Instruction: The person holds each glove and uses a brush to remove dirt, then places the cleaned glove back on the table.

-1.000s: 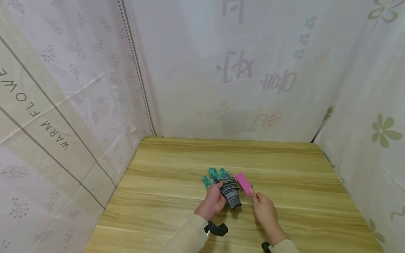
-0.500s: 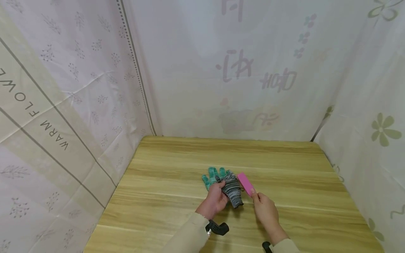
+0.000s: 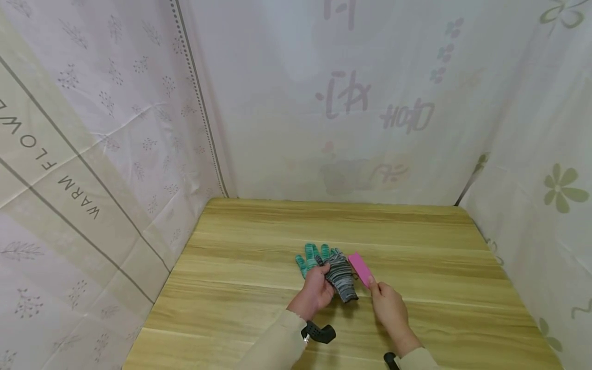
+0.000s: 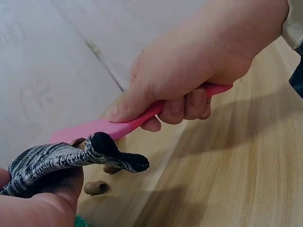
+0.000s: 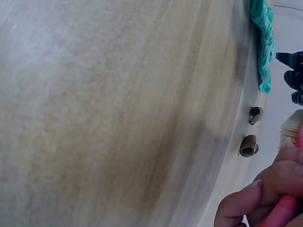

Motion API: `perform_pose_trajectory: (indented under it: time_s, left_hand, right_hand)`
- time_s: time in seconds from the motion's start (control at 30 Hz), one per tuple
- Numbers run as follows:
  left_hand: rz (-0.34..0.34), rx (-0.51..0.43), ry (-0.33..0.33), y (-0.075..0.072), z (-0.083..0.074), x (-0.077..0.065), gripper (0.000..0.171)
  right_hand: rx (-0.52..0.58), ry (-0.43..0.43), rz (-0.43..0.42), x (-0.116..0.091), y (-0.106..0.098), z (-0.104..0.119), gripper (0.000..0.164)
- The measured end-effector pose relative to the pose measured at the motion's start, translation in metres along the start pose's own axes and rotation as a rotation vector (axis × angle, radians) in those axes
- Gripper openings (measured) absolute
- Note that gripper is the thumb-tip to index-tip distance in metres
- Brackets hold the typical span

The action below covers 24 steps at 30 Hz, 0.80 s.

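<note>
My left hand [image 3: 315,292] grips a grey-and-black striped knit glove [image 3: 341,277], thumb on top, cuff end pointing down to the right. A teal glove [image 3: 310,257] lies on the table beyond it, partly covered in the head view. In my right hand [image 3: 389,308] is a pink brush [image 3: 359,269], its handle running through curled fingers and the thumb pressed on its flat part. Pale bristles [image 5: 289,127] show in the right wrist view. The brush head is close beside the striped glove and overlaps it in the left wrist view.
Small brown hollow tube-like pieces [image 4: 96,187] lie on the wooden table [image 3: 250,231] below the glove and brush. Printed fabric curtains [image 3: 277,103] enclose the table at the back and both sides. A dark wrist device [image 3: 319,333] sits on the left wrist.
The striped glove in my left hand has shifted slightly to the right. My right hand and the brush have also moved a little to the right; both grips stay the same.
</note>
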<state>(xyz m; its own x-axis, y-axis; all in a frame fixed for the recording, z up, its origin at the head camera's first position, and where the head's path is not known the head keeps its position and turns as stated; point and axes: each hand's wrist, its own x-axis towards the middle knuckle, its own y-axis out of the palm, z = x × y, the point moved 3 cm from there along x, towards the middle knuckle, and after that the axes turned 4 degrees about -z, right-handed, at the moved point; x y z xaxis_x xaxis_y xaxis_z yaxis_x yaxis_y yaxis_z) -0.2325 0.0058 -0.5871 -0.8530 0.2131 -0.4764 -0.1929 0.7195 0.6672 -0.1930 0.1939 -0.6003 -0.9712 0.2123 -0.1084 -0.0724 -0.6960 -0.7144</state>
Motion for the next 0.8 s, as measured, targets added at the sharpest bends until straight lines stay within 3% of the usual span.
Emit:
perform_pose_trajectory:
  time_s: [0.3, 0.5, 0.8]
  left_hand:
    - [-0.011, -0.055, 0.011, -0.003, -0.004, -0.003, 0.04]
    - [-0.002, -0.04, 0.013, -0.006, -0.005, -0.002, 0.041]
    - [0.011, -0.005, 0.008, -0.013, 0.001, -0.002, 0.044]
  right_hand:
    - [-0.014, 0.016, -0.024, -0.001, -0.007, -0.003, 0.058]
    - [0.002, 0.018, -0.028, 0.0, -0.008, -0.003, 0.059]
    - [0.077, -0.009, -0.039, -0.003, 0.0, 0.006, 0.045]
